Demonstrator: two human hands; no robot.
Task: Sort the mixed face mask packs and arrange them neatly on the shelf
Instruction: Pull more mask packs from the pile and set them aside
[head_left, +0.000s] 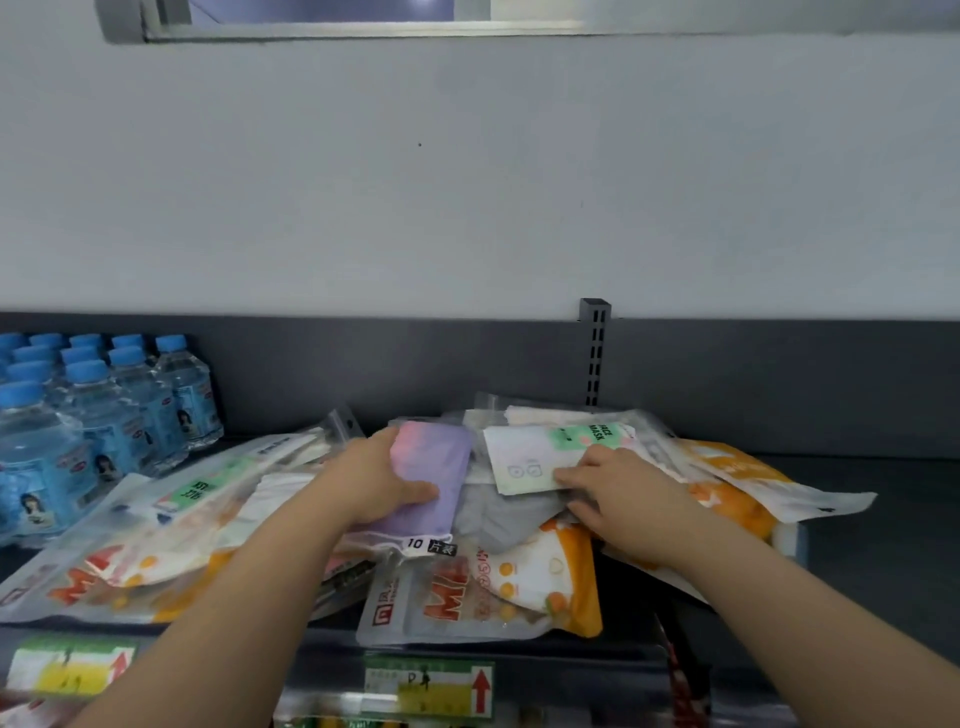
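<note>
Head view: both forearms reach forward over the shelf (883, 561), left grip (374, 478) curled round a purple pack (436, 462) atop the pile, right grip (618, 493) pinching a white-green pack (535, 457) just beside it, bottles (104, 405) far left.

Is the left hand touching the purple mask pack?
Touching. The head view shows the left hand gripping the purple mask pack, thumb across its front.

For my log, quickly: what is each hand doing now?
Left hand: holds the purple pack.
Right hand: pinches the white-green pack.
</note>
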